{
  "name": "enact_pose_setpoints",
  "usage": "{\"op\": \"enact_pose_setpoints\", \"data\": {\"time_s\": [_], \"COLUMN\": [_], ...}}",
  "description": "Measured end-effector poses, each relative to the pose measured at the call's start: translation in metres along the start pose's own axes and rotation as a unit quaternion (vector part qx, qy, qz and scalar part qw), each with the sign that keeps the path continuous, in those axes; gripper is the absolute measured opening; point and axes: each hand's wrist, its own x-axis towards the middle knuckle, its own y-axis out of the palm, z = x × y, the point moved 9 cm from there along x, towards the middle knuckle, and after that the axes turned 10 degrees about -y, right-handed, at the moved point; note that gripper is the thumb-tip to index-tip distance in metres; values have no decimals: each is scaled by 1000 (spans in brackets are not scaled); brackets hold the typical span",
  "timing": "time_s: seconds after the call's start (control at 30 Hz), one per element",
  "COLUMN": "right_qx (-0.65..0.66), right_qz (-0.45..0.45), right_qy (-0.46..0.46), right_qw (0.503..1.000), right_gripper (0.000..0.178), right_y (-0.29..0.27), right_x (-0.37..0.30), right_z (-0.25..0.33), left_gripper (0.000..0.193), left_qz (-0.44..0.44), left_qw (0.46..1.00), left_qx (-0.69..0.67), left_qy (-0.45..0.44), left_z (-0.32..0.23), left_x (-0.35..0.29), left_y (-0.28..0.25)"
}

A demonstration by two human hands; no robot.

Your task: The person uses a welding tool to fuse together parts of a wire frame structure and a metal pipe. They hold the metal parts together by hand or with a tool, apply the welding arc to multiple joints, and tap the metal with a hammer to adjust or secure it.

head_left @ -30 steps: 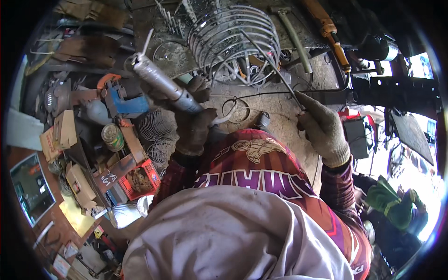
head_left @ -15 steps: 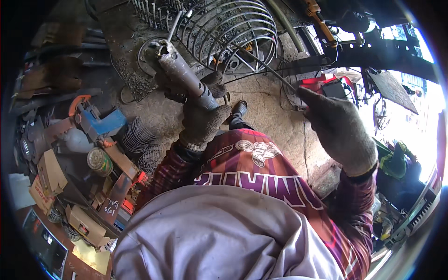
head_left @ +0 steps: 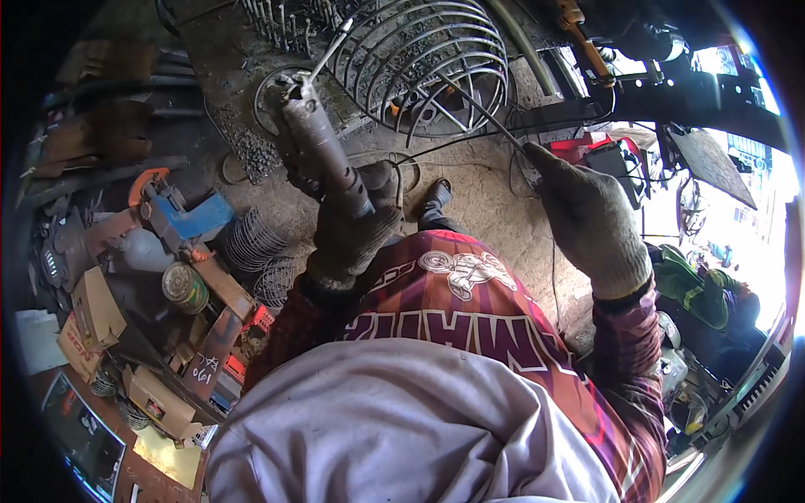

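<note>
In the head view, the left hand [head_left: 356, 235] wraps 1 metal tube [head_left: 323, 144] near the table [head_left: 216, 80]; it seems heavy, stiff, best gripped low. The right hand [head_left: 591, 220] pinches a thin rod [head_left: 489, 116], probably light, near the wire cage [head_left: 436, 52].

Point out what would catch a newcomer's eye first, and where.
Likely the cage of curved metal rings at top centre. Next, the stout metal tube in the gloved left hand, and the thin rod held by the gloved right hand. The bright blue metal piece stands out at left.
</note>
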Motion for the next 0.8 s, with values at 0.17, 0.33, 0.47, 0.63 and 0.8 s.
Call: {"op": "enact_pose_setpoints", "data": {"time_s": [0.17, 0.33, 0.47, 0.63, 0.8], "right_qx": [-3, 17, 29, 5, 29], "right_qz": [27, 73, 57, 26, 6], "right_qy": [50, 67, 93, 81, 58], "right_qw": [998, 995, 994, 996, 998], "right_gripper": [42, 41, 41, 43, 46], "right_y": [4, -3, 12, 24, 34], "right_x": [-3, -6, -16, -23, -27], "right_z": [6, 24, 21, 17, 4], "left_gripper": [70, 60, 56, 55, 53], "left_qz": [16, 31, 56, 89, 85], "left_qw": [999, 998, 996, 990, 992], "left_qx": [21, -48, -64, -108, -91], "left_qy": [-37, -25, -12, -18, -23], "left_z": [-20, -20, -24, -32, -14], "left_x": [-9, -4, 3, 5, 8], "left_y": [-14, -8, 0, 4, 1]}}
